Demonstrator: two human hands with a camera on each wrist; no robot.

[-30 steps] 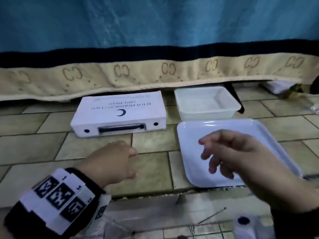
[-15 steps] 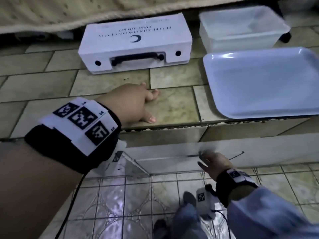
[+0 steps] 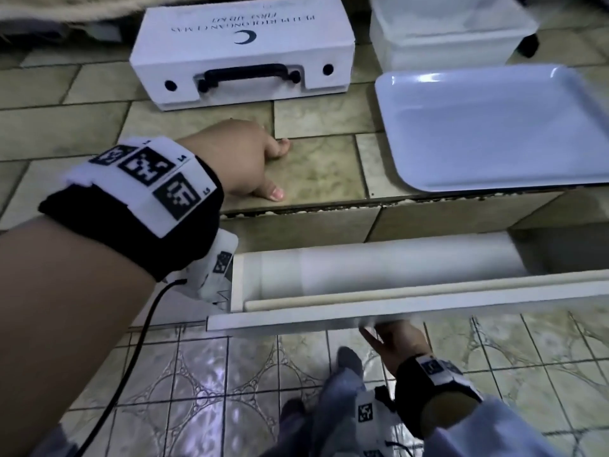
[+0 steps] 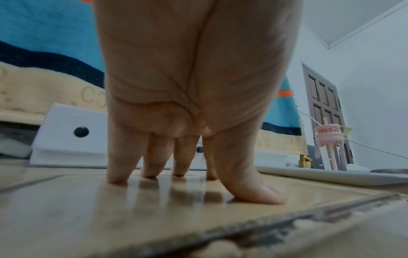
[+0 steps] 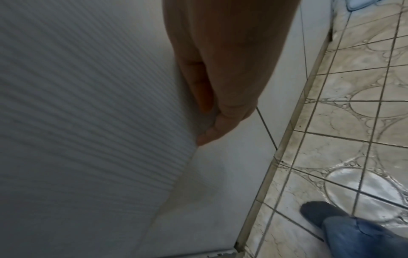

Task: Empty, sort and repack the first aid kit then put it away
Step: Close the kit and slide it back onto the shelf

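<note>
Firstly, head view. Locate the closed white rectangular first aid case with black handle [image 3: 242, 51] at the back of the beige tiled ledge [image 3: 316, 173], touched by neither hand. Note the left hand [image 3: 237, 156] braced on the ledge, fingers extended, gripping nothing. Note the right hand [image 3: 392, 341] below, fingers hooked under the white drawer front [image 3: 296, 319]. Pull level and straight; judge the drawer partly out. Check the contents: a long white roll [image 3: 379, 268] and a pale wooden rod [image 3: 412, 291], filling the visible space and likely to obstruct stowing the case. Observe the flat white plastic tray [image 3: 494, 127] and clear plastic tub [image 3: 451, 31] right of the case, both apart from it.

Next, left wrist view. Confirm fingertips [image 4: 117, 178] and thumb pressed straight on tile, with the case behind them.

Lastly, right wrist view. Confirm curled fingers [image 5: 223, 108] gripping the ribbed white panel [image 5: 88, 122] edge. Keep clear of the dark-socked foot [image 5: 320, 213] beneath.
</note>
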